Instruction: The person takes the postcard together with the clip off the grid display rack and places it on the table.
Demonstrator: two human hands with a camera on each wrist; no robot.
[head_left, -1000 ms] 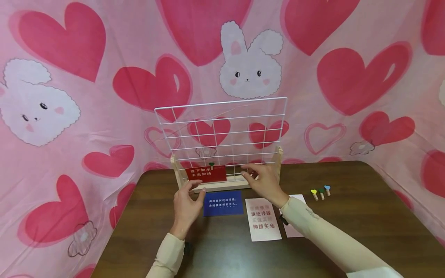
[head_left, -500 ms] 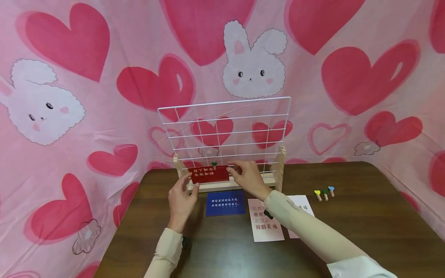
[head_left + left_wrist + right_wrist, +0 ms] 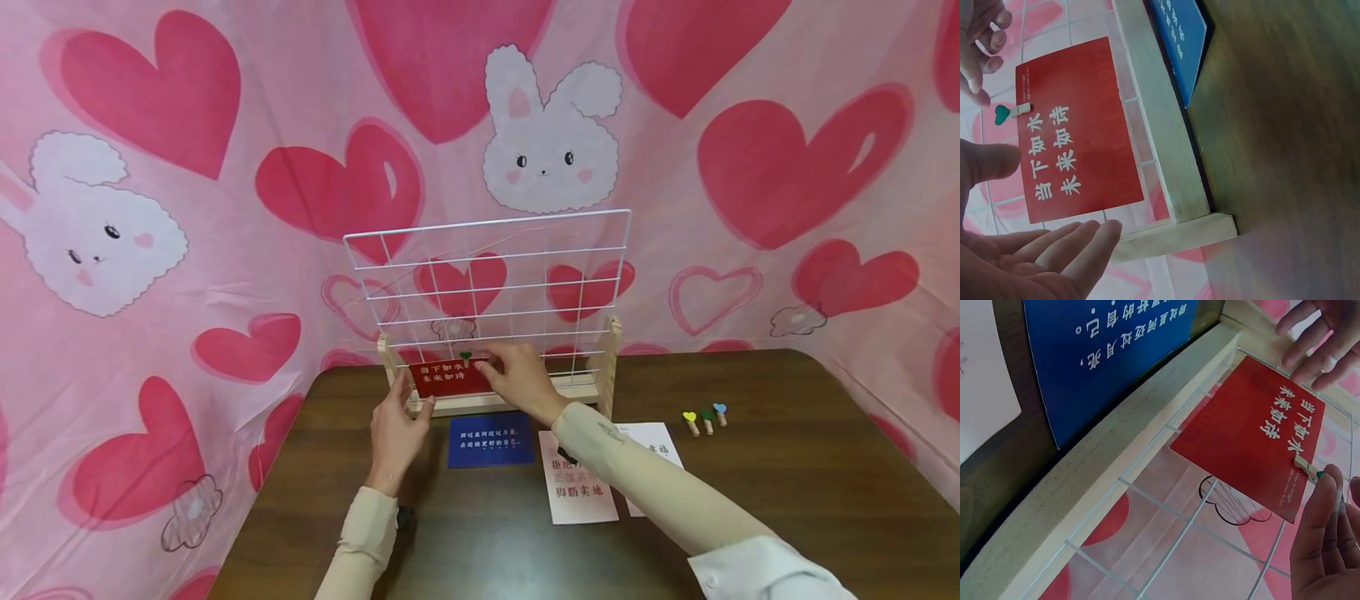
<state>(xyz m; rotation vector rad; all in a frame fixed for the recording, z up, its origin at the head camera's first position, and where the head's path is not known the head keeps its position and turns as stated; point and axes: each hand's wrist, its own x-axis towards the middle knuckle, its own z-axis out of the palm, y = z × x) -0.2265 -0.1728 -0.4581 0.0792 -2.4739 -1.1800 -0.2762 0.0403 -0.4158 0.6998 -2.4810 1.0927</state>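
Observation:
A red card (image 3: 450,379) with white writing hangs low on a white wire grid (image 3: 525,292). At its top edge sits a small wooden clothespin (image 3: 1020,110) with a green heart. My left hand (image 3: 397,433) is beside the card's left end, fingers extended along that edge and thumb (image 3: 997,161) spread toward the top edge. My right hand (image 3: 521,379) is at the card's upper right, its bent fingertips close to the clothespin. In the right wrist view those fingers (image 3: 1322,519) overlap the green heart; the left wrist view shows a small gap between them.
The grid stands in a wooden base (image 3: 480,403). A blue card (image 3: 491,440) lies before it. Two pale cards, one a pink-toned card (image 3: 581,500), lie partly under the right forearm. Heart clothespins (image 3: 707,419) in yellow, green and blue lie on the table (image 3: 787,500) at the right.
My right hand has moved left from the open grid to the card's top right, near the clothespin. My left hand has shifted slightly to the card's left edge. The view has turned slightly left.

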